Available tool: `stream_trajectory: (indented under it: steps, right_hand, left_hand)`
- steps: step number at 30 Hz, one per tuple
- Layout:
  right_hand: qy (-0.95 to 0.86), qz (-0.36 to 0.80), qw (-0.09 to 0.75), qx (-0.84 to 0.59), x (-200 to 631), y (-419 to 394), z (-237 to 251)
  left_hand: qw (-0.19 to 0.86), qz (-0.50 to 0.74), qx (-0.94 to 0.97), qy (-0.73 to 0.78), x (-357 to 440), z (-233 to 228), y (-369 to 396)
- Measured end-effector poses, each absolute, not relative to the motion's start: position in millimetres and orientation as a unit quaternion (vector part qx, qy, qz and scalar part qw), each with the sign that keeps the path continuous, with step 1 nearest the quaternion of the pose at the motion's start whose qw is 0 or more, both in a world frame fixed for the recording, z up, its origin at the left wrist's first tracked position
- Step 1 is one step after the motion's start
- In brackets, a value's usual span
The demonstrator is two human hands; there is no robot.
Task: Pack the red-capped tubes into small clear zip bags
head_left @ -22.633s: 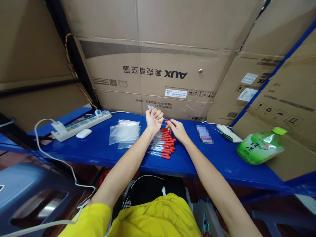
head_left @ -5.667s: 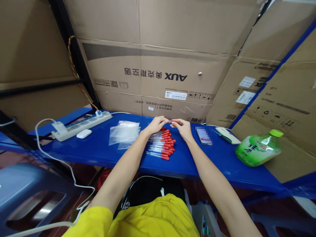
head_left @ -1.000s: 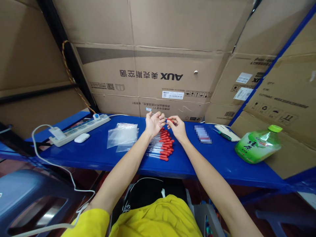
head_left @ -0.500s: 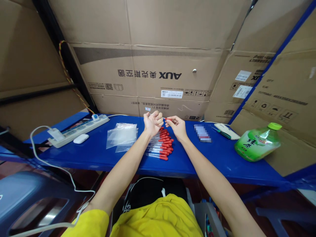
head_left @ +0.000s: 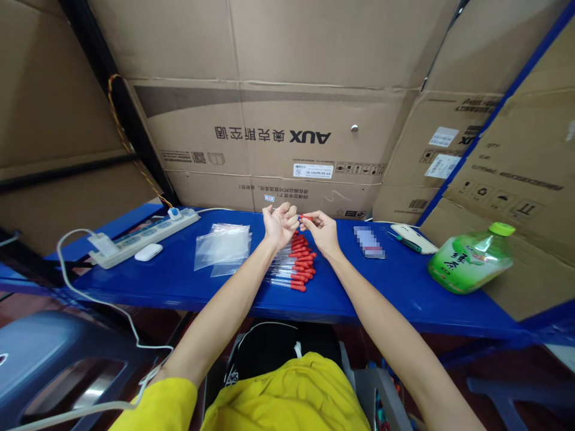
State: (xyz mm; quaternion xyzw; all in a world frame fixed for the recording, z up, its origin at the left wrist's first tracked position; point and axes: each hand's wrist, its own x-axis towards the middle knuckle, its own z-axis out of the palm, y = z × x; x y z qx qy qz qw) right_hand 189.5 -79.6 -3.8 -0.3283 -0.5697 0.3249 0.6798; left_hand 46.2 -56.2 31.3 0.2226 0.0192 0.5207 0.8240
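Observation:
Above the middle of the blue table my left hand (head_left: 279,227) is closed, fingers curled around the glass tube of a dropper, most of which they hide. My right hand (head_left: 324,232) pinches the red rubber bulb (head_left: 306,218) at that dropper's right end. Just below my hands lies a pile of glass droppers (head_left: 297,269), their red bulbs pointing right and clear tubes pointing left. My left wrist and forearm cover part of the tubes. Left of the pile, several clear plastic bags (head_left: 223,246) overlap one another.
A white power strip (head_left: 144,239) and a small white case (head_left: 148,252) are at left on the blue table (head_left: 372,287). A phone (head_left: 369,242), a green-handled tool (head_left: 406,240) and a green tea bottle (head_left: 469,260) are at right. Cardboard panels (head_left: 278,48) stand behind.
Both hands keep their hold on the dropper and have barely moved. The whole view has shifted very slightly; the pile and bags look the same.

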Motion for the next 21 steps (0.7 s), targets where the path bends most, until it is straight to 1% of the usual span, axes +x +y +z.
stream_trajectory:
  steps: [6, 13, 21]
  right_hand:
    - [-0.568, 0.314, 0.686, -0.33, 189.0, -79.3, -3.6]
    - [-0.576, 0.306, 0.67, -0.354, 193.4, -78.5, -3.4]
    - [-0.548, 0.379, 0.669, -0.329, 193.0, -77.7, -1.6]
  left_hand:
    - [0.823, 0.522, 0.225, 0.011, 47.3, 32.1, -56.6]
    - [0.811, 0.545, 0.211, 0.028, 43.4, 36.4, -56.7]
    - [0.81, 0.549, 0.205, 0.017, 42.1, 37.5, -57.3]
